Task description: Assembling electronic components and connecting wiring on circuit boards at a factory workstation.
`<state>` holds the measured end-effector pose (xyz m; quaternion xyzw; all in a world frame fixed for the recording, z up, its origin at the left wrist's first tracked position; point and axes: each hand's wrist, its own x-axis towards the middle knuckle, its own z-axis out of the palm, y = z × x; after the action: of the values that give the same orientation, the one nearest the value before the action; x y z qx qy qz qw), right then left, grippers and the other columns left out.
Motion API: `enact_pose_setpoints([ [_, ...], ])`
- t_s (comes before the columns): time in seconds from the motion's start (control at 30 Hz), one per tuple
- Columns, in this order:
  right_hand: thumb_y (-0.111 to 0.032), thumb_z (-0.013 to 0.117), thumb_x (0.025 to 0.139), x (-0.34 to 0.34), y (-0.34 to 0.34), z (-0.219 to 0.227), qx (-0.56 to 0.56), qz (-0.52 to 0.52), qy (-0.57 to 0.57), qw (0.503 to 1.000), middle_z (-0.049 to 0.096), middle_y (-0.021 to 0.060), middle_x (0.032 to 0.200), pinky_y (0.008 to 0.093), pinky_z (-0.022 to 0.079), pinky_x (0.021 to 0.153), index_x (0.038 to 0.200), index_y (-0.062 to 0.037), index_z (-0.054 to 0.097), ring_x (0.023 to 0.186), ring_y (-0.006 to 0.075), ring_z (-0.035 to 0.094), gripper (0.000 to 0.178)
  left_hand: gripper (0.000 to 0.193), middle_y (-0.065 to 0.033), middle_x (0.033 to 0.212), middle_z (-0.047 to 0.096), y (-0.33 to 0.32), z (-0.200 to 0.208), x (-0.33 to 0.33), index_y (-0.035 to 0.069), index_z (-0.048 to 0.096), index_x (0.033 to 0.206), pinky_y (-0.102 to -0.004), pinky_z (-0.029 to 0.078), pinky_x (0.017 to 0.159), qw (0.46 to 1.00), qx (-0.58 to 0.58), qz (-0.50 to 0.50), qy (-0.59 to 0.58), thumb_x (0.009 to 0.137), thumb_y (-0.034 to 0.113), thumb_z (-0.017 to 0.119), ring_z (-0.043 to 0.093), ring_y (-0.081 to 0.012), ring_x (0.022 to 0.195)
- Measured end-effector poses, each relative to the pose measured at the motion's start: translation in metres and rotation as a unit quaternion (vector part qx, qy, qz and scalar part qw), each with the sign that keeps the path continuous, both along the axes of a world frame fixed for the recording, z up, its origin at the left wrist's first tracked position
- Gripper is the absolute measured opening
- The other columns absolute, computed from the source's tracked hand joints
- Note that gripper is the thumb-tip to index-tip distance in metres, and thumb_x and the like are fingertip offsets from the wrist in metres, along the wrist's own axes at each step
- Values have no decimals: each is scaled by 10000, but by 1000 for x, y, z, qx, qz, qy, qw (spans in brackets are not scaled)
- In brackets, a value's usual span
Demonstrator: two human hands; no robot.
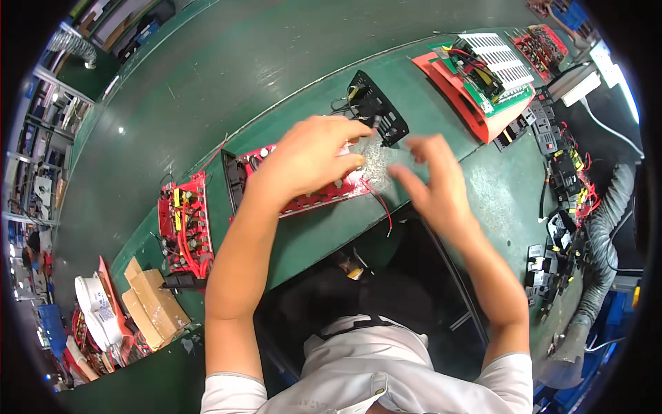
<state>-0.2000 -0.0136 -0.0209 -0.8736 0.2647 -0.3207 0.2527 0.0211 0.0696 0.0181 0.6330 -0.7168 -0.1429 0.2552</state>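
My left hand point(303, 157) reaches over a red-cased circuit board point(324, 198), its index finger and thumb apart and nothing visible between them; its other fingers are hidden. Beside those fingertips lies a heap of small silvery pieces point(376, 160), probably screws. A black slotted end panel point(378, 107) with wires stands just beyond the heap. To the right of the heap, my right hand point(439, 190) hovers with thumb and fingers spread, slightly blurred and holding nothing visible. Thin red wires point(383, 207) trail off the board's right end, and my left hand covers part of the board.
Another red board assembly point(185, 224) sits to the left, near a cardboard box point(155, 303) and a white roll point(98, 314). At the far right are an orange-red casing with a green board point(476, 96), black sockets point(545, 127) and a grey flexible duct point(600, 241).
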Motion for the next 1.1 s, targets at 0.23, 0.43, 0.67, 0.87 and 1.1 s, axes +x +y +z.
enact_pose_setpoints([
  [0.23, -81, 664, 873, -11, 30, -14, -22, 48, 136, 989, 586, 159, 869, 429, 497, 716, 891, -4, 591, 833, 349, 607, 107, 242, -145, 950, 718, -23, -12, -14, 5, 700, 1067, -361, 524, 779, 990, 60, 41, 117, 855, 104, 641, 685, -269, 816],
  [0.43, -97, 645, 938, -6, -5, 9, 169, 60, 35, 983, 657, 118, 743, 321, 483, 604, 1041, 26, 656, 644, 125, 584, 161, 284, -41, 958, 635, -21, -37, -13, 9, 590, 1168, -270, 499, 732, 942, 114, -57, 310, 895, 45, 662, 596, -100, 830],
  [0.67, -124, 651, 978, -10, -14, 10, 396, 84, -50, 913, 713, 51, 960, 258, 547, 772, 1104, 22, 696, 848, 101, 653, 198, 208, -14, 867, 688, -19, -23, -33, -27, 699, 1083, -240, 488, 722, 912, 162, -42, 375, 910, 89, 690, 596, -59, 798],
  [0.87, -231, 652, 989, -15, -20, 9, 465, 76, -76, 879, 696, 53, 883, 267, 540, 711, 1074, 34, 669, 775, 110, 643, 279, 186, -28, 821, 710, -18, -12, -34, -15, 737, 1035, -257, 493, 675, 959, 103, -5, 266, 886, 65, 658, 599, -66, 730],
  [1.1, -177, 684, 964, -25, -32, 8, 640, 64, -122, 756, 691, 56, 884, 234, 534, 671, 1019, -23, 640, 762, 121, 665, 169, 204, -43, 901, 723, -19, -16, -35, -6, 731, 1037, -263, 505, 695, 944, 117, -8, 308, 875, 98, 667, 618, -79, 772],
])
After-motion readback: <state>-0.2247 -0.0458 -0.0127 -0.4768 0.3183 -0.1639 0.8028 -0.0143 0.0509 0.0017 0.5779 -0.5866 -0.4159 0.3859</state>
